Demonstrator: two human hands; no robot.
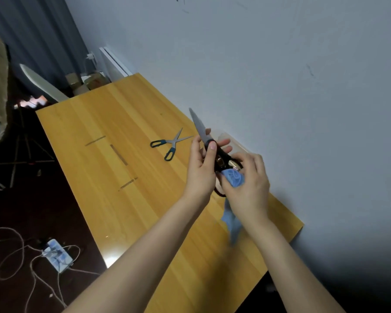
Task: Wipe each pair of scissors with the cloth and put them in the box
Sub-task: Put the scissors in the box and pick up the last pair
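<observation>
Just left of the hands, teal-handled scissors [171, 143] are seen lying open on the wooden table [113, 136], with bare wood spread wide around them. Black-handled scissors [199, 125] are gripped at the pivot by the left hand [201, 170], with the blade raised (tip toward the wall). The blue cloth [235, 177] is pinched against the handles by the right hand [248, 186], close to the table's wall-side edge.

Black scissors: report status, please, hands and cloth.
Left hand holds black scissors at pivot, blades shut. Right hand holds blue cloth against handles. Teal scissors lie open on table.
</observation>
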